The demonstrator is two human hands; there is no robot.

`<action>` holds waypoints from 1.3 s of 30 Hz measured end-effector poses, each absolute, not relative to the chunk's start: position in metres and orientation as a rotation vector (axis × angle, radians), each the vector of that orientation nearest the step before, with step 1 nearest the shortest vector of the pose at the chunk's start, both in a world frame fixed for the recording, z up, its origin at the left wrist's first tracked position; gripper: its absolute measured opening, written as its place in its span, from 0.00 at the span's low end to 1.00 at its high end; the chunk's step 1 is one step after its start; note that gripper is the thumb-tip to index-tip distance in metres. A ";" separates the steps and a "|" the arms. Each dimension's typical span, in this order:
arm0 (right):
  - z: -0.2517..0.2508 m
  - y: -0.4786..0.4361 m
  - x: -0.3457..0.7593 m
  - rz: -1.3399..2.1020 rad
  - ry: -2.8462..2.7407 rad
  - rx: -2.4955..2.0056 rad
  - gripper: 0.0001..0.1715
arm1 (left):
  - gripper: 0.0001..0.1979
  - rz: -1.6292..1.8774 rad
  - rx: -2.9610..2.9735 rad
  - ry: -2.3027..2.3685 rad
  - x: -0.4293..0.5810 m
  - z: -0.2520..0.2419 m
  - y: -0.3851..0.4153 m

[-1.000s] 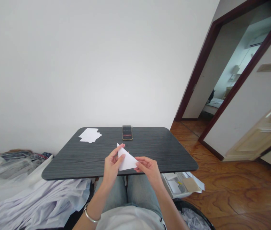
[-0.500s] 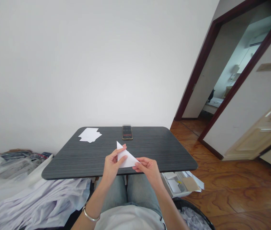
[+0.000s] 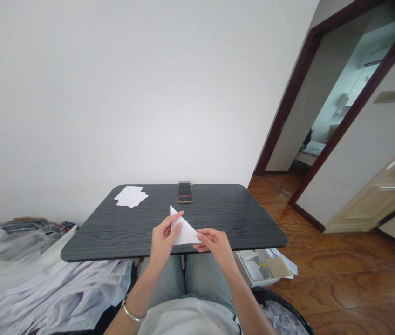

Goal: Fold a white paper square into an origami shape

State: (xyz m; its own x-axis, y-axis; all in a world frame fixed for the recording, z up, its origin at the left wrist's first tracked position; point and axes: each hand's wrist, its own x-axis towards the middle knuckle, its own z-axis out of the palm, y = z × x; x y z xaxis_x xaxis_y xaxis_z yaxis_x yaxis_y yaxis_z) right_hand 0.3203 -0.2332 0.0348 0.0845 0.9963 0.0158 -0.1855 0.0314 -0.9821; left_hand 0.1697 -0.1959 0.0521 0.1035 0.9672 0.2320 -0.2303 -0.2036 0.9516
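Observation:
Between my hands is a white sheet of paper [image 3: 185, 234] folded into a triangle, held over the near edge of the dark table [image 3: 124, 232]. My left hand [image 3: 164, 235] grips its left side, with the thumb on the near face and the fingers along the slanted edge. With thumb and fingers, my right hand [image 3: 213, 241] pinches the right-hand corner. One sharp corner points up and away from me. Part of the paper is hidden behind my fingers.
Several white paper sheets [image 3: 131, 196] lie at the table's far left. A phone [image 3: 185, 192] leans at the back edge. Piled clothes [image 3: 64, 293] are at lower left; a box of papers [image 3: 267, 282] and a black bin [image 3: 281, 316] stand at lower right.
Both hands keep hold of the folded paper. My left thumb has moved slightly left and up on it, and my right hand has shifted a little to the left.

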 end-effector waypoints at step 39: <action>0.037 -0.235 0.318 1.128 -1.029 -1.021 0.20 | 0.20 1.454 1.445 0.934 0.169 0.047 -0.191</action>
State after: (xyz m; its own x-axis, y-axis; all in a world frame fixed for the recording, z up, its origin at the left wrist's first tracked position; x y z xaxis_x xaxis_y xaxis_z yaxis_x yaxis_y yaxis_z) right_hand 0.3182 -0.2347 0.0367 0.1275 0.9858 0.1094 -0.1991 0.1335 -0.9708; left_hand 0.1688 -0.1910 0.0467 0.0407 0.9347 0.3531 -0.0675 -0.3500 0.9343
